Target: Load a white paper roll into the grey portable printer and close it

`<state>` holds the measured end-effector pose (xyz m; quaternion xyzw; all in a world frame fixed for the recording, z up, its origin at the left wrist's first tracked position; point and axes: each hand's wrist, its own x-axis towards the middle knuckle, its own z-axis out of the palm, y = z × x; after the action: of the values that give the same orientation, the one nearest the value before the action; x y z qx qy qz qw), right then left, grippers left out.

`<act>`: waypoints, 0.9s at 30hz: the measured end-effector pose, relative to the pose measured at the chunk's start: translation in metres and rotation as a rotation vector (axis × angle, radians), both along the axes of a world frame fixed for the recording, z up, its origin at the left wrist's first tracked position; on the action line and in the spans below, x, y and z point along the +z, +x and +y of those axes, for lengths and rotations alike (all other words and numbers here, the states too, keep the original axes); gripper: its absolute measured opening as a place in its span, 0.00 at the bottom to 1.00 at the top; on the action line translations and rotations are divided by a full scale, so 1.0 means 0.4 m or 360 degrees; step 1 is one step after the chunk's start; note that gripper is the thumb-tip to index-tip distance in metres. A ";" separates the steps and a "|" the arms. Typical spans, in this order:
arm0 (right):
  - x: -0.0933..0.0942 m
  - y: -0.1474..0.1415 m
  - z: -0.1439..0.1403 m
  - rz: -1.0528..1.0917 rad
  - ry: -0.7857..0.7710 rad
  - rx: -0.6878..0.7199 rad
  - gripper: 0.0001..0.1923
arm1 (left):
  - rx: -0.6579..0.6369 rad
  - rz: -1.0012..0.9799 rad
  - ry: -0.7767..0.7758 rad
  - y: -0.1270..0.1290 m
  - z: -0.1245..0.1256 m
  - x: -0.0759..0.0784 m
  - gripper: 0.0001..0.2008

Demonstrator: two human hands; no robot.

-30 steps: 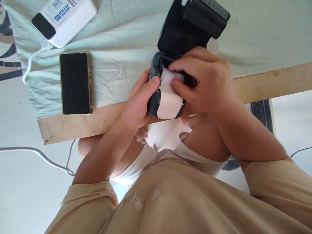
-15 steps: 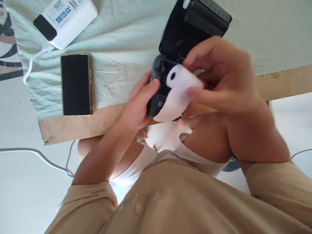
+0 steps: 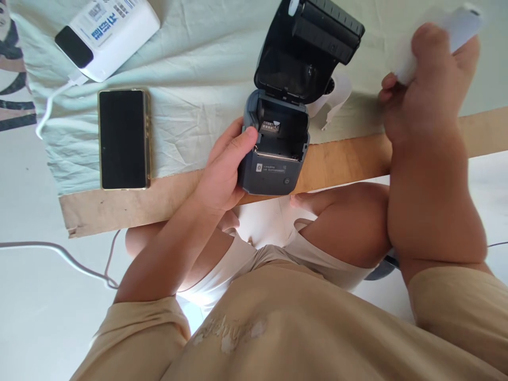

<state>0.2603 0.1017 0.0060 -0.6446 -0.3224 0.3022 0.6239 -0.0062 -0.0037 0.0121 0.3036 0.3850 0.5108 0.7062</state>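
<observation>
My left hand (image 3: 229, 161) grips the left side of a dark portable label printer (image 3: 273, 153), thumb on its rim. The printer's black lid (image 3: 301, 58) stands open, and no roll sits in its paper compartment. Beside the lid, partly hidden by it, a white paper roll (image 3: 339, 92) with a dark core rests on the cloth, its loose end trailing. Away to the right, my right hand (image 3: 432, 90) is closed around a white roll-shaped thing (image 3: 462, 27), smeared by motion; its details cannot be made out.
A black-screened phone (image 3: 124, 138) lies on the pale green cloth (image 3: 190, 69) at left. Above it is a white power bank (image 3: 115, 39) with a plugged-in white cable (image 3: 50, 108). The table's bare wooden edge (image 3: 130, 209) runs along my side, above my legs.
The paper roll held over the printer has left the compartment, and a roll now shows beside the lid. My right hand has swung far right and away from me, holding a white thing.
</observation>
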 end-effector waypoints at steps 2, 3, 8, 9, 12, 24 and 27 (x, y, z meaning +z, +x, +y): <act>-0.001 -0.013 -0.010 -0.0292 0.0077 0.0083 0.10 | -0.0011 -0.0011 -0.0001 0.000 0.000 0.003 0.12; 0.000 -0.016 -0.018 -0.0489 0.0123 0.0148 0.11 | -0.0014 -0.0008 -0.0004 0.000 0.000 0.004 0.12; 0.016 -0.016 -0.054 -0.1174 0.0158 0.0423 0.16 | -0.0014 0.0003 -0.0009 0.000 0.000 0.005 0.11; 0.019 -0.016 -0.058 -0.1189 0.0124 0.0453 0.18 | -0.0011 -0.0003 -0.0005 0.000 0.000 0.005 0.11; 0.026 -0.015 -0.064 -0.1230 0.0084 0.0477 0.24 | -0.0020 -0.0034 0.0022 0.000 -0.001 -0.001 0.12; 0.012 0.032 -0.055 -0.1660 0.0241 0.0344 0.32 | -0.0011 -0.0062 0.0059 -0.007 0.004 -0.014 0.11; 0.032 0.003 -0.090 -0.1607 0.0725 0.0369 0.25 | -0.0020 -0.0073 0.0061 -0.006 0.003 -0.017 0.11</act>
<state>0.2616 0.0659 0.0189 -0.5186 -0.7066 -0.0543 0.4783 -0.0085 -0.0024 0.0055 0.3076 0.3568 0.5206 0.7121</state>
